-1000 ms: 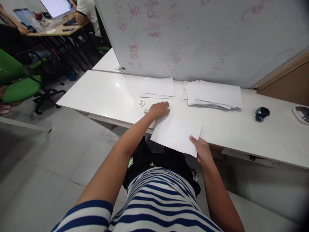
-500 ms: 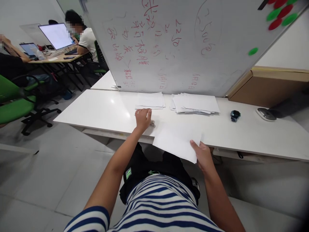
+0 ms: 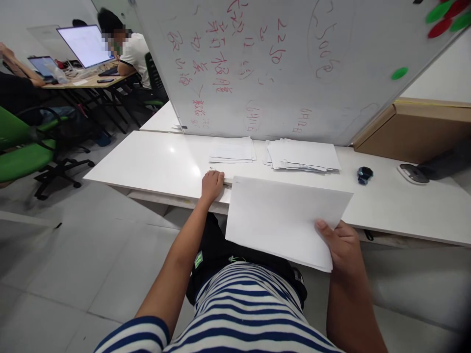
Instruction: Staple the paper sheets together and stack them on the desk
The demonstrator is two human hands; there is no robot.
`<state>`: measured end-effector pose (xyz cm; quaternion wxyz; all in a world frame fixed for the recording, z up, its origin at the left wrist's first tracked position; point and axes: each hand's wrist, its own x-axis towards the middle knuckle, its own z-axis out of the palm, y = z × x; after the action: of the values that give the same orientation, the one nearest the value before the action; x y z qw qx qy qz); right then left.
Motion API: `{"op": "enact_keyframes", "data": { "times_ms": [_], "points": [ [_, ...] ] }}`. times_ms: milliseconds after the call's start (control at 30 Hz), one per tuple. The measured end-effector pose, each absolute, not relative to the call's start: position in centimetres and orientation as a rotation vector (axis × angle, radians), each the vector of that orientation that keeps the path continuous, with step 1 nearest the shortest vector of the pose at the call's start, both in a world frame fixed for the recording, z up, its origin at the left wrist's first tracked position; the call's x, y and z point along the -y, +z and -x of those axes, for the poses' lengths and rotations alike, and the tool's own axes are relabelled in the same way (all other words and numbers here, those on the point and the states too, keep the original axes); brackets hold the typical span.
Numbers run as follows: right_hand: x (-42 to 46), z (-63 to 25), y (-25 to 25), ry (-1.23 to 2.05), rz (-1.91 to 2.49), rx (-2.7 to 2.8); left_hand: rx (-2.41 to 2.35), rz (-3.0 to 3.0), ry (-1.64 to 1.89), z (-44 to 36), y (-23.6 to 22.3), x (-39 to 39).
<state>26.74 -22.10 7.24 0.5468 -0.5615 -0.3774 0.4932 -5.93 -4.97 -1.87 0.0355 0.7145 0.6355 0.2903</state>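
Note:
My right hand [image 3: 344, 245] grips a small stack of white paper sheets [image 3: 283, 215] by its right side, thumb on top and fingers beneath. The sheets are held raised over the desk's front edge, tilted toward me. At their upper left corner is a small dark mark. My left hand [image 3: 212, 186] lies on the desk with its fingers closed over a stapler [image 3: 228, 182]. Only the stapler's narrow end shows, pointing right at the sheets' left edge; the rest is hidden under the hand.
Behind, on the white desk [image 3: 147, 162], lie a smaller paper pile [image 3: 231, 149] and a larger one [image 3: 305, 154]. A dark watch [image 3: 364, 175], a computer mouse [image 3: 413, 173] and a cardboard box [image 3: 408, 130] are at right. A whiteboard [image 3: 279, 103] stands behind; people sit at far left.
My right hand has moved right and toward me, lifting the sheets off the desk. My left hand has shifted slightly left and down, and the stapler's end now points out beside it.

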Motion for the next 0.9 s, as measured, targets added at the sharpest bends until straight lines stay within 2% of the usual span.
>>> {"op": "enact_keyframes", "data": {
  "times_ms": [567, 800, 900],
  "points": [
    [16.7, -24.6, 3.6, 1.302, 1.425, 0.868, -1.985, -2.018, 0.985, 6.6, -2.6, 4.6],
    [1.7, -21.9, 3.4, 0.985, 1.372, 1.219, -2.158, -1.982, 0.909, 6.1, -2.8, 4.0],
    [-6.1, -19.2, 3.6, 1.031, 1.289, 1.256, -2.201, -1.997, 0.888, 5.9, -2.7, 3.9]
  ]
}}
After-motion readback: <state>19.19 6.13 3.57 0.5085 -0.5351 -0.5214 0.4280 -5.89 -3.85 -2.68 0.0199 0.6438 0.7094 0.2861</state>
